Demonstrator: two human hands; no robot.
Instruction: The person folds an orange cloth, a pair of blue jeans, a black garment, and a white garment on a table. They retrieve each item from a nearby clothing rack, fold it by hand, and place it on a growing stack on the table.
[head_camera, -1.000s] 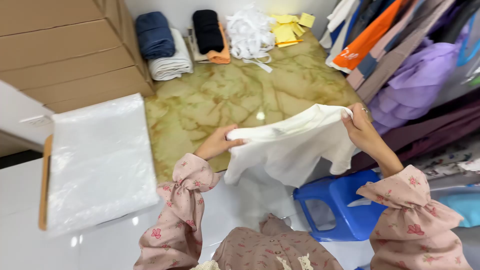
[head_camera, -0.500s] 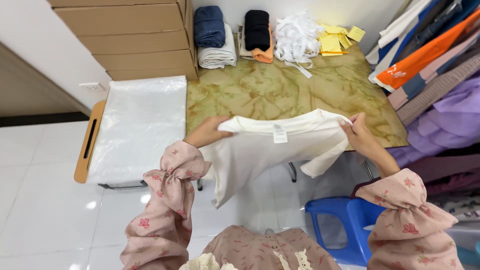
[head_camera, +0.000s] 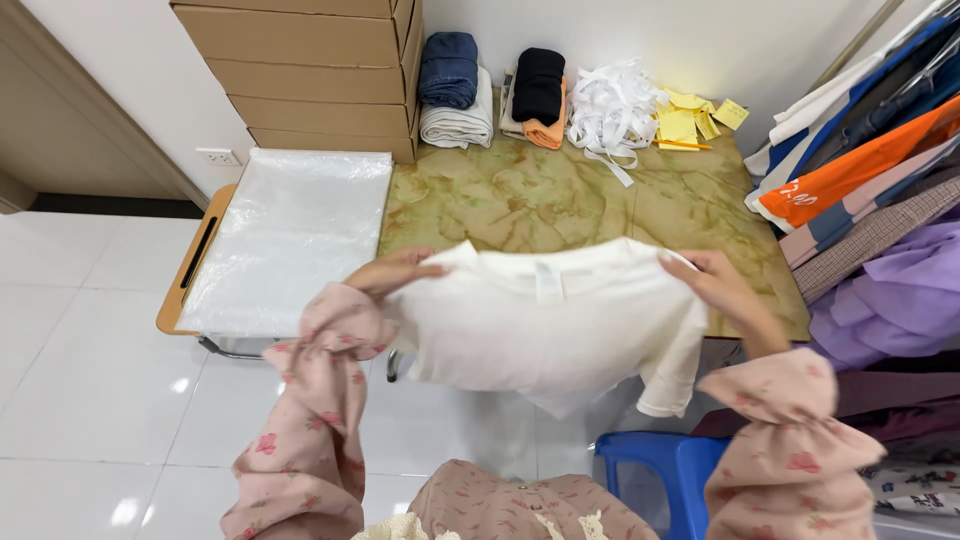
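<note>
1. The left hand (head_camera: 392, 272) and right hand (head_camera: 722, 290) each close a pinching grip on a shoulder of a white T-shirt (head_camera: 550, 325), which is spread between them in the air over the near edge of the table (head_camera: 520, 200).
2. The shirt hangs with its neck uppermost, label (head_camera: 548, 282) facing the camera and hem toward the floor; its long axis as held runs left to right, shoulder to shoulder.
3. The cloth looks light, soft and limp, sagging in the middle, so it likely handles best taken at the shoulders or side seams.
4. A blue stool (head_camera: 660, 475) stands near, below the right hand.
5. Clear plastic bags (head_camera: 290, 235) lie on a tray to the left.
6. Folded clothes (head_camera: 455, 90), white ribbons (head_camera: 615, 105) and yellow notes (head_camera: 690, 120) sit at the far edge; cardboard boxes (head_camera: 310, 70) are stacked far left, hanging clothes (head_camera: 870, 190) at right.
</note>
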